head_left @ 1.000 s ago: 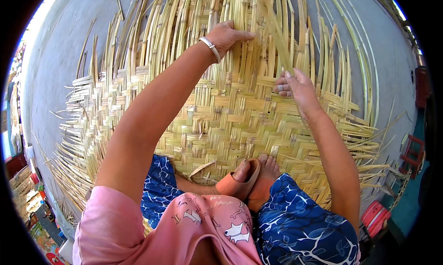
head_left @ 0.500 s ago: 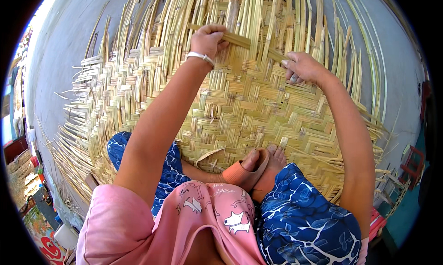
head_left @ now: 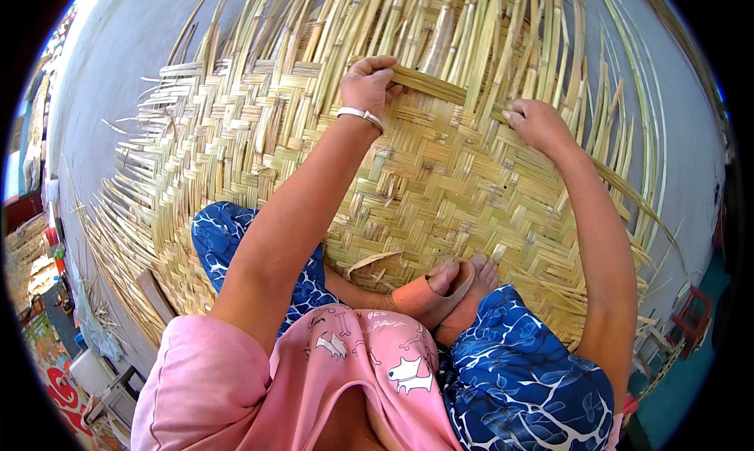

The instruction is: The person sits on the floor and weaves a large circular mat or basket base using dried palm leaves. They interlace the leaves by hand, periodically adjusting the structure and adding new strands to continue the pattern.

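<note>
A large woven mat [head_left: 440, 176] of split cane spreads out under me, its far side bristling with loose upright strips [head_left: 393, 19]. My left hand [head_left: 367, 86], with a white bangle at the wrist, pinches the left end of a flat cane strip [head_left: 432, 83] lying crosswise among the uprights. Some uprights pass over this strip and hide parts of it. Farther right, my right hand [head_left: 540, 126] has its fingers closed on the same strip, close to the weave's upper edge. The hand itself covers part of its fingertips. Past my right wrist, a long strip end [head_left: 632, 190] bends outward over the mat.
My feet, one in an orange sandal [head_left: 433, 295], rest on the mat's near part. A curled dry strip [head_left: 373, 264] lies beside them. A wooden piece [head_left: 155, 295] is at the left edge, a red frame-like object [head_left: 691, 321] at the far right. Grey floor [head_left: 110, 98] surrounds the mat.
My left hand has shifted left along the strip; the piece that stuck out beyond it no longer shows. My right hand's fingers have curled in more. The whole view has shifted slightly.
</note>
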The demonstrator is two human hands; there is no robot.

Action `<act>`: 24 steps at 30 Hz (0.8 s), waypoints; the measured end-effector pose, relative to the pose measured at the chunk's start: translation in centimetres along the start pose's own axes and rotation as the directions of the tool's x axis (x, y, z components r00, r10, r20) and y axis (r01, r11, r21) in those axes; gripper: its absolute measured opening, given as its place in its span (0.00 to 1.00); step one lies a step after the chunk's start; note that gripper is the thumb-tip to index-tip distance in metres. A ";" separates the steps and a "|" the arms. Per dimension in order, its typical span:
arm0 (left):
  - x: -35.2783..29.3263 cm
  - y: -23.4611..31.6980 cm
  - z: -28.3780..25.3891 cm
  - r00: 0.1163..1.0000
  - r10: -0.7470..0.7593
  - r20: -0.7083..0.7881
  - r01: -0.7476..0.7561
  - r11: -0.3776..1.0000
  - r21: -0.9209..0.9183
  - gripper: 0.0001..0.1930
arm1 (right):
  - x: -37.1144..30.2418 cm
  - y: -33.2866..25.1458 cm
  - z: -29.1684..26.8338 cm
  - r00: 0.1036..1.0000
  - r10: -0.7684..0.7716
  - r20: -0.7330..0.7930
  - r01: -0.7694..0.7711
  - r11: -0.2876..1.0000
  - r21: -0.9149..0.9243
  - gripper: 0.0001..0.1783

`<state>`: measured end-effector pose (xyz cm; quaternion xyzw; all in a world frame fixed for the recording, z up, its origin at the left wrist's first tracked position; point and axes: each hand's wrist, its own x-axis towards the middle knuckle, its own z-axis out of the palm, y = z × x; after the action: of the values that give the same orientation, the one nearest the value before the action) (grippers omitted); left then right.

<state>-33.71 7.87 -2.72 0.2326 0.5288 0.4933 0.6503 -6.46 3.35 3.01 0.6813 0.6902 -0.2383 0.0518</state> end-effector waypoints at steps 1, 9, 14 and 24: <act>0.1 0.0 -0.3 1.000 -0.009 -0.003 0.009 1.000 -0.002 0.08 | 0.2 -0.3 -0.2 0.997 0.044 0.058 -0.050 0.993 0.104 0.17; 0.3 -0.2 -0.7 0.999 -0.033 -0.022 0.031 0.996 -0.081 0.06 | 0.4 0.6 -0.3 0.972 0.118 0.203 -0.193 0.894 0.405 0.12; 0.6 1.3 -2.2 0.998 -0.040 -0.049 0.035 0.994 -0.108 0.06 | 0.5 1.6 -0.6 0.971 0.073 0.226 -0.172 0.872 0.459 0.11; 1.1 2.0 -4.9 0.999 -0.034 -0.028 0.033 0.998 -0.054 0.06 | 0.4 -0.4 -1.7 0.944 0.107 0.312 -0.205 0.931 0.301 0.13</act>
<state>-39.01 8.56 -3.17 0.1990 0.5287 0.4995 0.6568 -6.44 4.40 4.47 0.6911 0.5686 -0.4425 0.0571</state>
